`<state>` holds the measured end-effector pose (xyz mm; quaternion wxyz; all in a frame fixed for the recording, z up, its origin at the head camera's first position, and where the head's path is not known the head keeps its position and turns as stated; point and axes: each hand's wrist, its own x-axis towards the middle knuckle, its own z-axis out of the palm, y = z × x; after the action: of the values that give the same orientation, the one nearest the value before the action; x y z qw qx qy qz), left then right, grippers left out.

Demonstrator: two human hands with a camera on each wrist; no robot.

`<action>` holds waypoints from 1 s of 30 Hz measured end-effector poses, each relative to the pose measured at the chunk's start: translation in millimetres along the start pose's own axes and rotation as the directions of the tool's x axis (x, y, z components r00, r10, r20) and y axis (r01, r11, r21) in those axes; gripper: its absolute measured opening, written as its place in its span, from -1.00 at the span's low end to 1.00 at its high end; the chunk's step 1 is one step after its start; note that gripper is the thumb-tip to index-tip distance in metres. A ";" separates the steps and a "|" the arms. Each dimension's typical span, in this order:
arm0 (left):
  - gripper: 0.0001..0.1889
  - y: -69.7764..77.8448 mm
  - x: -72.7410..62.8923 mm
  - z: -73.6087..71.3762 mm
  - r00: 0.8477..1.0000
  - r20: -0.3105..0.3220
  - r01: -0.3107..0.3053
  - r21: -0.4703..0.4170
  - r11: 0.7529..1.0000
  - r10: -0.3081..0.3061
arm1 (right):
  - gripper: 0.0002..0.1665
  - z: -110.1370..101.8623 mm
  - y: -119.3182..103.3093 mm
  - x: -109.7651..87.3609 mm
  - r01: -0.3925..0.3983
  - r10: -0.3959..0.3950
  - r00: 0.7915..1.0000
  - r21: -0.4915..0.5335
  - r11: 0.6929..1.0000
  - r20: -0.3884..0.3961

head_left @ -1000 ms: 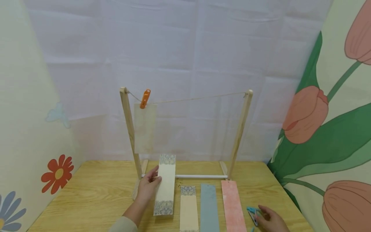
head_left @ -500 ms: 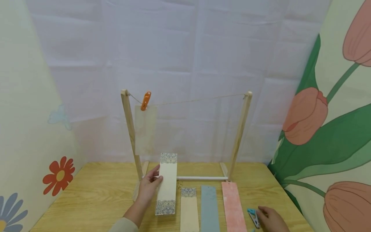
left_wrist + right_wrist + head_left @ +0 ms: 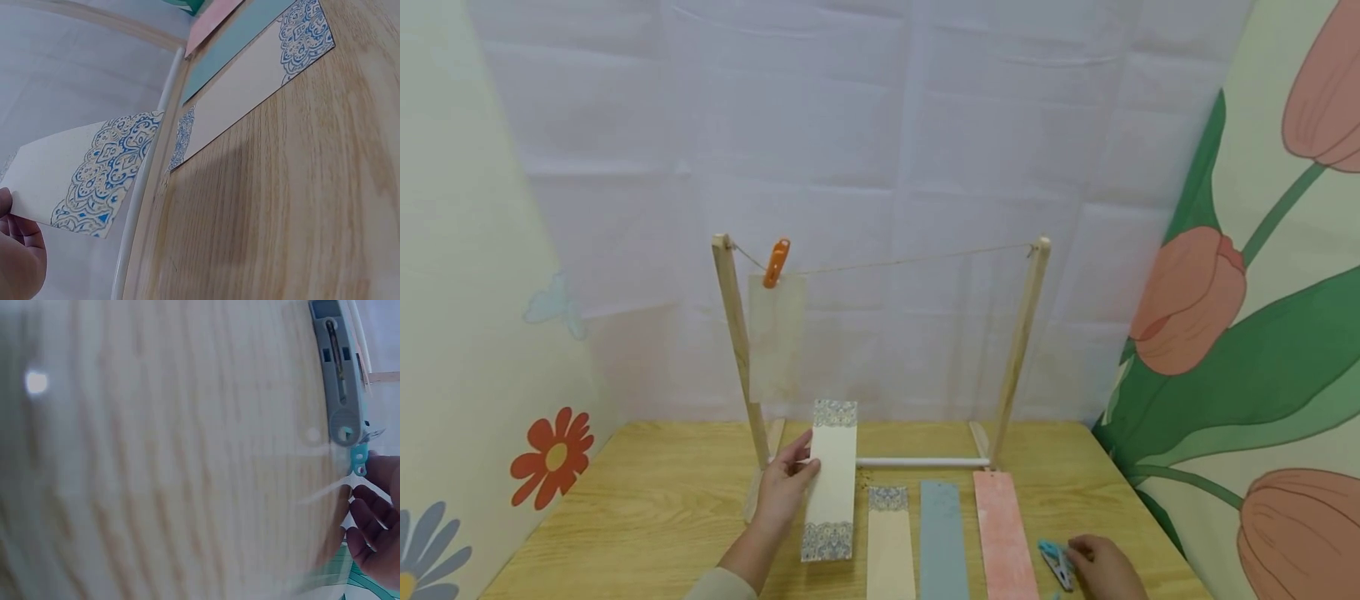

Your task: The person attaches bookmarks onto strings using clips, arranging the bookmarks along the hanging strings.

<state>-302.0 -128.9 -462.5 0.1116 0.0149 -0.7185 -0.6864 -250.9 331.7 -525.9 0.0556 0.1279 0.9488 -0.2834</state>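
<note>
My left hand (image 3: pixel 784 483) pinches a cream bookmark (image 3: pixel 831 479) by its left edge, thumb in front, holding it above the table. Blue lace patterns run along both ends of the bookmark, and the left wrist view shows one end close up. At the lower right, my right hand (image 3: pixel 1105 568) lies by a teal clothespin (image 3: pixel 1051 548) and a grey clothespin (image 3: pixel 1061 573). In the right wrist view its thumb is at the end of the teal clothespin (image 3: pixel 359 461); the other fingers are loosely bent with nothing between them.
A second lace-patterned bookmark (image 3: pixel 891 542), a blue one (image 3: pixel 942 533) and a pink one (image 3: pixel 1002 529) lie in a row. Behind stands a wooden frame (image 3: pixel 1026 350) with a string (image 3: pixel 902 262). An orange clothespin (image 3: pixel 777 263) holds a pale sheet (image 3: pixel 777 342) on it.
My left hand and its bookmark stay nearly in place, the bookmark turning slightly. The teal and grey clothespins have shifted a little beside my right hand's fingers.
</note>
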 end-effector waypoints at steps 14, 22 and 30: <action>-0.49 0.9 -3.6 -3.9 1.000 -0.015 0.003 0.006 1.000 -0.003 | -0.67 -4.9 -1.3 -4.8 -0.006 0.020 0.994 0.129 0.992 -0.108; -0.49 1.7 -4.1 -4.3 1.000 -0.002 0.014 0.001 1.000 -0.014 | -0.50 -14.9 -15.4 -7.9 0.066 -0.005 0.987 0.383 0.921 -0.158; -0.49 5.0 -5.3 -5.9 1.000 -0.010 0.012 -0.010 1.000 -0.012 | -0.36 -26.0 -40.4 -8.1 0.112 -0.032 0.985 0.488 0.866 -0.168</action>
<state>-295.1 -133.5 -458.1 0.1113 0.0220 -0.7142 -0.6907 -255.1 311.8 -481.7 -0.0632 0.1239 0.8498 -0.5085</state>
